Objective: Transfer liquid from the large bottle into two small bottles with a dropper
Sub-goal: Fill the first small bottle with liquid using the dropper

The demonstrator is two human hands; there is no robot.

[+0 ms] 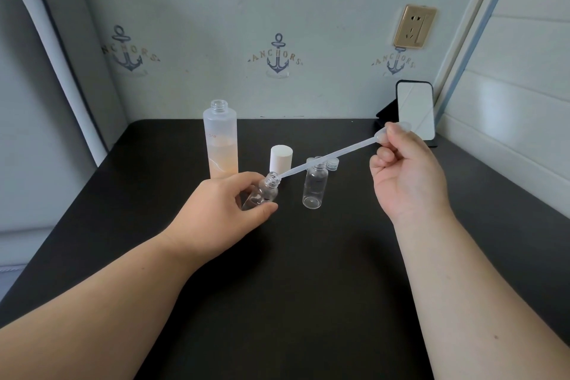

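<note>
Here we hold the tilted small clear plastic bottle (pixel 260 193) in our left hand (pixel 222 210), near the middle of the black tabletop (pixel 308 287), thumb and fingers curled round its body so the open neck leans up and to the right. Our right hand (pixel 407 176), a little farther and to the right, pinches the bulb of the long translucent plastic dropper (pixel 327 157) between thumb and fingertips; the slim tip sits at the bottle's mouth, though whether it is inside we cannot tell.

To do this step well, we judge we should steady the bottle, slide the tip just inside the neck, then squeeze the bulb slowly so nothing runs down the outside.

Just beyond, the second small clear bottle (pixel 315 187) stands upright and open, apart from the first. Behind it lie small clear caps (pixel 332 162), and a white cylindrical cap (pixel 281 157) stands to their left. Farther left stands the tall frosted large bottle (pixel 220 140), uncapped, with peach-tinted liquid in its lower part. At the far right a phone (pixel 415 111) leans on a stand.
</note>
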